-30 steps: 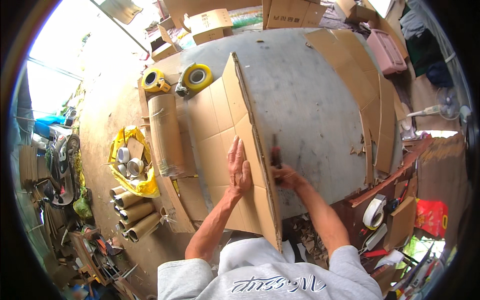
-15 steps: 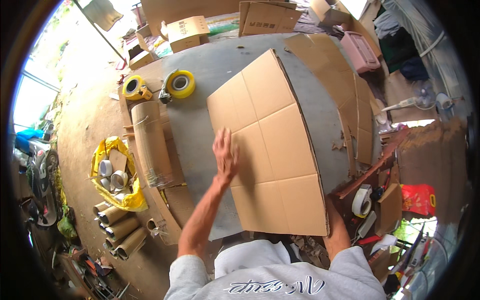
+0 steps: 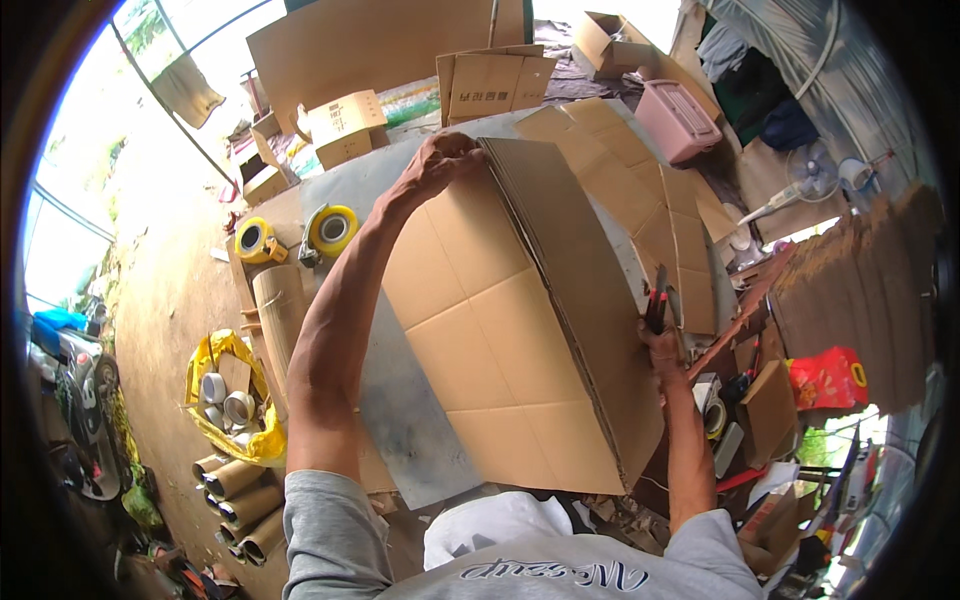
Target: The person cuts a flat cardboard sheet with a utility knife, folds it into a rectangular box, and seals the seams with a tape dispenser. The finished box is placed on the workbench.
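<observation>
Half a second ago the flattened cardboard box (image 3: pixel 520 330) lay flat under the left palm; now it is tipped up, its right edge raised so the corrugated layers show along that side. The left hand (image 3: pixel 438 160), then resting mid-sheet, has reached to the box's far corner. The box's long axis runs from the near edge of the bench (image 3: pixel 400 430) toward its far edge, leaning slightly left at the top, and the box covers most of the bench's middle. The left grip is curled over the far corner, fingers pressed together on the cardboard. At the right edge of the box, the right hand (image 3: pixel 662 350) is closed around a red-handled tool (image 3: pixel 655 298) that points away from the person.
</observation>
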Demonstrator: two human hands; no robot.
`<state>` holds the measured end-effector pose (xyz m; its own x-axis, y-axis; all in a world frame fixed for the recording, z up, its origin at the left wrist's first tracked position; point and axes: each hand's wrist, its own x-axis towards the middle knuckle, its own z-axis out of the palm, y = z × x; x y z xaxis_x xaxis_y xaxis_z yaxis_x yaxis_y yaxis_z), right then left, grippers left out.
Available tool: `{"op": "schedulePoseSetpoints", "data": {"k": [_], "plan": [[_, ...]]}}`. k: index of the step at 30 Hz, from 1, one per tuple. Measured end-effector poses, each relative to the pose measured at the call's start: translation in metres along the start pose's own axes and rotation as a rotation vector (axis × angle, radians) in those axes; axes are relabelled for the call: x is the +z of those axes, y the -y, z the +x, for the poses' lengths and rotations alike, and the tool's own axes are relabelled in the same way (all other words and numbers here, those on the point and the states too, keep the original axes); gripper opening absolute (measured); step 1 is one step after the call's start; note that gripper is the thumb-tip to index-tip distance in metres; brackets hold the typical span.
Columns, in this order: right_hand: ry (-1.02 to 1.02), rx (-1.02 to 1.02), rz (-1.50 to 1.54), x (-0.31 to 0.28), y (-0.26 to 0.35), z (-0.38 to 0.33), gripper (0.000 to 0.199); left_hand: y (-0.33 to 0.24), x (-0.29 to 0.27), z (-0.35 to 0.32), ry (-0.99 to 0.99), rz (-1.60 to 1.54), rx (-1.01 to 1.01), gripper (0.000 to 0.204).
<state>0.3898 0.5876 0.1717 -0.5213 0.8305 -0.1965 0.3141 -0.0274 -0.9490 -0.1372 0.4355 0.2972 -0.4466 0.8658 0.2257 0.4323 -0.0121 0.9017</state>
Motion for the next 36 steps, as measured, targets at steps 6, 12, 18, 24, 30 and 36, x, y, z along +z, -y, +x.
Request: {"op": "schedulePoseSetpoints", "data": {"k": [6, 12, 18, 24, 30, 36], "plan": [[-0.033, -0.067, 0.24, -0.046, 0.054, -0.006, 0.013, -0.106, -0.001, 0.001, 0.115, 0.245, 0.047, 0.027], [0.036, -0.339, -0.148, -0.024, 0.166, 0.027, 0.025, -0.187, 0.041, -0.013, 0.205, 0.484, 0.106, 0.019], [-0.06, -0.442, 0.033, -0.023, 0.263, 0.031, 0.035, -0.22, 0.077, -0.027, 0.123, 0.552, 0.246, 0.018], [-0.046, -0.458, 0.214, -0.037, 0.256, 0.038, 0.025, -0.26, 0.093, -0.056, 0.121, 0.564, 0.282, 0.02], [0.016, -0.454, 0.308, -0.058, 0.235, 0.046, 0.017, -0.275, 0.109, -0.06, 0.207, 0.554, 0.21, 0.019], [0.051, -0.516, 0.546, -0.075, 0.205, 0.056, 0.02, -0.275, 0.119, -0.056, 0.345, 0.425, 0.267, 0.005]]}}
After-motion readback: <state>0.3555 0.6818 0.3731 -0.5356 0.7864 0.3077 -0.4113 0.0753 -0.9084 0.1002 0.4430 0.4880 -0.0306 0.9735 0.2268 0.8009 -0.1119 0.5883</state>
